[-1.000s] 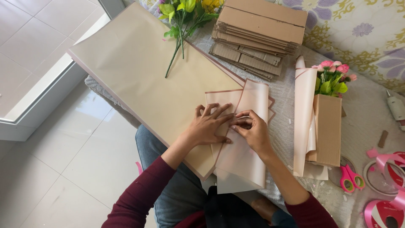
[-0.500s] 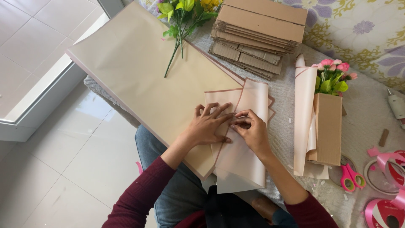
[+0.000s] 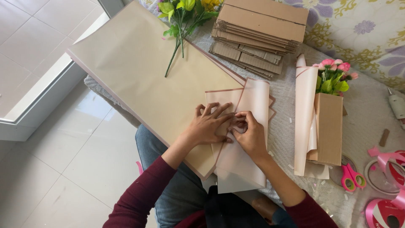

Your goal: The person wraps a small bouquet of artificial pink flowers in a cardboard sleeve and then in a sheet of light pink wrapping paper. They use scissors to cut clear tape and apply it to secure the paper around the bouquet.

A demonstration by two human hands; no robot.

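My left hand lies flat, fingers spread, on a folded sheet of pale pink wrapping paper. My right hand pinches a fold of that same pink paper just beside the left hand's fingertips. The pink paper rests partly on a large stack of tan paper sheets and hangs over the table's near edge above my lap.
Artificial green-stemmed flowers lie at the tan paper's far end. Flattened cardboard boxes are stacked behind. A cardboard box with pink flowers and wrapped paper lies to the right, near pink scissors, pink ribbon rolls and a glue gun.
The top flap of the pink paper has flattened out a little. Both hands stay in nearly the same place, fingers working the fold.
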